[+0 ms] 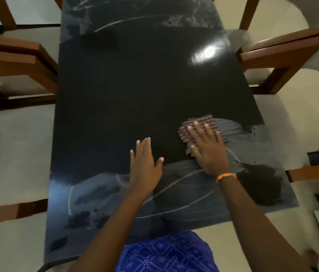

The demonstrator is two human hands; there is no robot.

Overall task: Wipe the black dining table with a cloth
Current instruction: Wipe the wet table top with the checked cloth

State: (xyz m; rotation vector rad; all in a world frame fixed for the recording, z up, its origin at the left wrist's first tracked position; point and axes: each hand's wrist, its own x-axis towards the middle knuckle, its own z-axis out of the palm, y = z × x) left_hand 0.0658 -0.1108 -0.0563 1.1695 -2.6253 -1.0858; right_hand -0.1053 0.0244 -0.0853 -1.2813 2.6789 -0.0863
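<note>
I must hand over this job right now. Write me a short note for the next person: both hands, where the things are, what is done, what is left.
Right hand: flat, fingers straight, pressing the checked cloth on the table, near its right edge.
Left hand: flat on the table beside it, holding nothing.
Done: wet streaks cover the near end and a patch right of the cloth.
Left: the middle looks dry and dark; the far end shows smears, so check it too.

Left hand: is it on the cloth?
No. The left hand lies flat on the bare black table, while the checked cloth sits under the right hand.
</note>
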